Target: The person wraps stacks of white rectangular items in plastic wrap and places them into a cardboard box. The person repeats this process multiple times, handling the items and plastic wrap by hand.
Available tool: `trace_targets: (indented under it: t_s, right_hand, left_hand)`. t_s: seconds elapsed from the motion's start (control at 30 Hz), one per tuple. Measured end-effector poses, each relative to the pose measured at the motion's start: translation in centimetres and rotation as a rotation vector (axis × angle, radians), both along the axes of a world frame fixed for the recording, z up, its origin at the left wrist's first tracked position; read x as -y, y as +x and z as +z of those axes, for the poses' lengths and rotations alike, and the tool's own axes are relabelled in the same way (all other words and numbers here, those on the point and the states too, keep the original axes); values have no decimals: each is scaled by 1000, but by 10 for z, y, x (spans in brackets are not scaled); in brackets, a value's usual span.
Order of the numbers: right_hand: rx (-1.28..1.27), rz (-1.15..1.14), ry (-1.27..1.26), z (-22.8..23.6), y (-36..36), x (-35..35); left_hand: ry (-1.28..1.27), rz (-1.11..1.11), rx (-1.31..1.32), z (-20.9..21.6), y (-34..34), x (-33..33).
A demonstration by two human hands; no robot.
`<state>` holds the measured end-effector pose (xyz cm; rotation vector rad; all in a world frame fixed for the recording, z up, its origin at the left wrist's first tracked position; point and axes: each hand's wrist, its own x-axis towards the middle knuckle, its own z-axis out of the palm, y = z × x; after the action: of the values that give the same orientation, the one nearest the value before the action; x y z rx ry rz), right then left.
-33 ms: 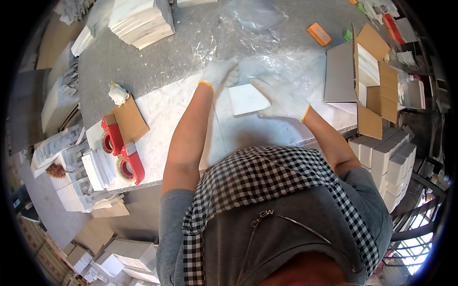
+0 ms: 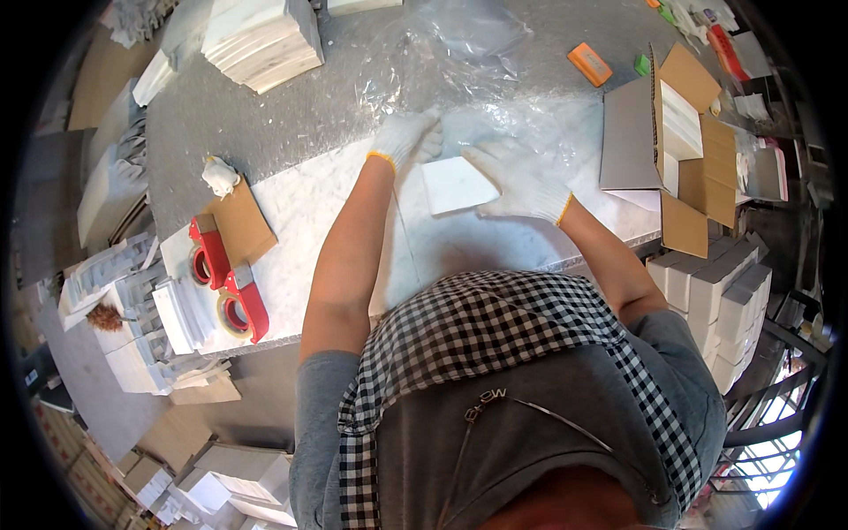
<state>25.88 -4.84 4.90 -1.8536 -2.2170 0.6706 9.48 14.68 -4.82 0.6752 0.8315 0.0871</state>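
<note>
Marble bench (image 2: pixel 291 221), gloved right hand (image 2: pixel 517 181) on white tile (image 2: pixel 455 185)

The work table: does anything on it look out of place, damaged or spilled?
Nothing stands out. Both gloved hands, left hand and right hand, rest at a white square tile beside crumpled clear plastic wrap. The cardboard box stands open, undamaged.

Grey worktable (image 2: pixel 291 124) with white marble slab (image 2: pixel 309 212). On it: tile stack (image 2: pixel 261 40), tape dispensers (image 2: pixel 230 283), open carton (image 2: pixel 685 146), plastic sheet (image 2: pixel 459 71)
</note>
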Motion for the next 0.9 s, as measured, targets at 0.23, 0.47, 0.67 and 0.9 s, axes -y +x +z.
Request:
trace_targets:
  t_s: [0.23,0.47,0.67,0.9]
  right_hand:
    - [1,27,34,-9,2,4]
    - [-414,-579,89,-31,19,9]
    - [-650,-694,-184,-87,66,-32]
    - [-1318,-530,-7,-27,45,-55]
  left_hand:
    - [190,38,-129,-1,3,5]
    - [323,9,-258,19,27,-6]
    - [541,236,-146,73,64,-21]
    - [709,252,294,189,47,4]
